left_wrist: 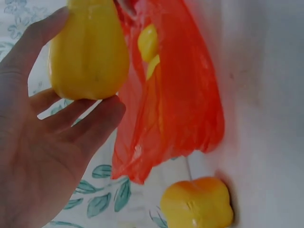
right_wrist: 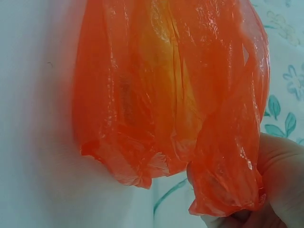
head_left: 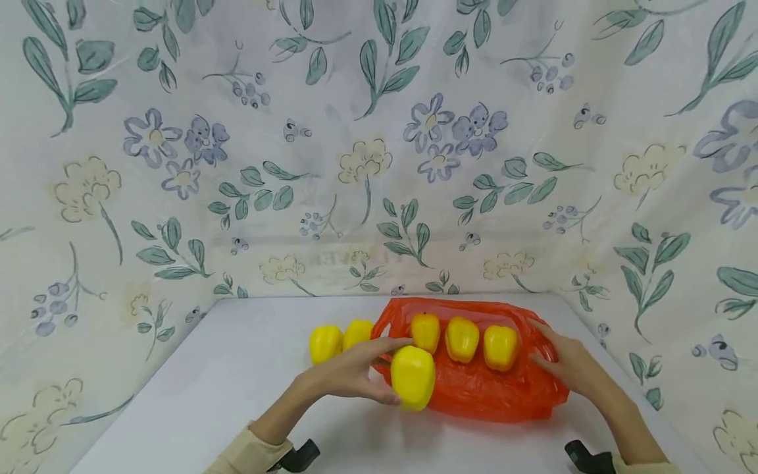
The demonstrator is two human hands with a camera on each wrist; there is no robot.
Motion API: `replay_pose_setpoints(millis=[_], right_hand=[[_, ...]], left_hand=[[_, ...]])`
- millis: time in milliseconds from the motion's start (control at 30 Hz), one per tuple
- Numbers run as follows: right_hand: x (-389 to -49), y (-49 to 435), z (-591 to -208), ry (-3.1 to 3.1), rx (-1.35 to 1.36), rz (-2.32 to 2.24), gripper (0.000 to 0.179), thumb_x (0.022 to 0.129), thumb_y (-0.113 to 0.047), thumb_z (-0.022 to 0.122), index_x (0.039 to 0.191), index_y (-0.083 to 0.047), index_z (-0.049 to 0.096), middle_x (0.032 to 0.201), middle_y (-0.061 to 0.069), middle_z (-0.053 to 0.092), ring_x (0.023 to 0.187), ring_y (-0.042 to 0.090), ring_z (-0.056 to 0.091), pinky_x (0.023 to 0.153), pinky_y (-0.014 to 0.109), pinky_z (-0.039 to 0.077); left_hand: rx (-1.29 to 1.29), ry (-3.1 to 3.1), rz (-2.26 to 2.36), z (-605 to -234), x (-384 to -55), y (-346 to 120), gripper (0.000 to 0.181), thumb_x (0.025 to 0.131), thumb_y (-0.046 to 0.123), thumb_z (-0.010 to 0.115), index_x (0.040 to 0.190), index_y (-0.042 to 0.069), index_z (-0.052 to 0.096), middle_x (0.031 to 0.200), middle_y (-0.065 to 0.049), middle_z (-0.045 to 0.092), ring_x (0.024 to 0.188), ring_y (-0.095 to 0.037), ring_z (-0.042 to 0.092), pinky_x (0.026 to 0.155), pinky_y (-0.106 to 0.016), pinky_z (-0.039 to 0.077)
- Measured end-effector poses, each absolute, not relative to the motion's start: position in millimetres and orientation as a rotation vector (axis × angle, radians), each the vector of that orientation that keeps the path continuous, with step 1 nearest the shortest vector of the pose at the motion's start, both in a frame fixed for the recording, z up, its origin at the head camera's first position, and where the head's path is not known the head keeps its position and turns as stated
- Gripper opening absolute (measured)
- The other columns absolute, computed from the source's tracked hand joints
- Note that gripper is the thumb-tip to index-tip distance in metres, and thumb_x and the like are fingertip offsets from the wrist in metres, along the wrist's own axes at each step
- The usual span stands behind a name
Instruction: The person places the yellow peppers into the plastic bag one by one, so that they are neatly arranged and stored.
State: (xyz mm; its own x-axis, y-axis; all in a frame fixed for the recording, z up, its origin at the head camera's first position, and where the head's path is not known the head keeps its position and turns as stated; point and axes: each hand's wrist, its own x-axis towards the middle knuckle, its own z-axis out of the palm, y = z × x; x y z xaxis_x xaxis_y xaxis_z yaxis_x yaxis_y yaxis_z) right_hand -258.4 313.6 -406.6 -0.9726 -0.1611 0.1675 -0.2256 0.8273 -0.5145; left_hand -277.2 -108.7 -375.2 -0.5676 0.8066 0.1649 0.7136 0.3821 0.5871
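Note:
My left hand (head_left: 359, 370) grips a yellow bell pepper (head_left: 413, 378) in front of the red plastic bag's left part. In the left wrist view the fingers and thumb curl round that pepper (left_wrist: 89, 52). The red plastic bag (head_left: 491, 395) lies on the table with its mouth spread, and three yellow peppers (head_left: 462, 340) show inside it. My right hand (head_left: 570, 364) holds the bag's right edge. In the right wrist view its thumb and fingers pinch the crumpled red plastic (right_wrist: 225, 175), though some fingers are hidden behind it.
Two more yellow peppers (head_left: 326, 344) stand on the white table (head_left: 237, 368) left of the bag, partly behind my left forearm. A floral cloth (head_left: 367, 197) hangs behind the table and down both sides.

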Motion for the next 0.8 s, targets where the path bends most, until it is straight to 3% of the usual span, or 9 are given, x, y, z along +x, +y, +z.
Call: replay_pose_setpoints(millis=[267,400,533,800], right_hand=[[-258.1,313.5,-409.0,-2.861,0.361,0.833,0.072,0.088,-0.021,0.072,0.149,-0.006,0.035,0.126,0.029,0.060,0.088,0.021,0.064,0.069,0.034,0.062],[-258.9,313.0,-409.7,-2.848,0.384,0.811,0.072,0.087,-0.019,0.073,0.148,-0.007,0.037,0.126,0.030,0.059,0.088,0.022,0.064,0.071,0.036,0.062],[-259.0,315.1,-408.1,-2.851,0.383,0.792,0.075,0.086,-0.019,0.074,0.148,-0.007,0.036,0.127,0.030,0.059,0.091,0.025,0.064,0.071,0.039,0.062],[-258.9,315.8,-407.9,-2.875,0.360,0.798,0.075,0.086,-0.018,0.074,0.149,-0.006,0.035,0.129,0.032,0.057,0.094,0.029,0.064,0.073,0.039,0.062]], left_hand=[[1.411,2.498,0.903,-373.6,-300.4,-65.0,0.086,0.079,0.046,0.079,0.151,0.032,0.034,0.148,0.011,0.045,0.128,-0.009,0.048,0.109,-0.039,0.047],[1.448,2.420,0.943,-377.3,-310.3,-45.3,0.087,0.080,0.042,0.079,0.152,0.026,0.033,0.144,0.010,0.048,0.126,-0.006,0.049,0.105,-0.029,0.049],[1.477,2.452,0.907,-381.5,-318.1,-29.1,0.087,0.081,0.048,0.077,0.153,0.028,0.031,0.140,0.013,0.048,0.125,-0.005,0.047,0.101,-0.021,0.048],[1.395,2.513,0.839,-390.5,-328.8,-11.2,0.088,0.079,0.053,0.076,0.152,0.033,0.030,0.143,0.015,0.047,0.127,-0.007,0.045,0.104,-0.029,0.048]])
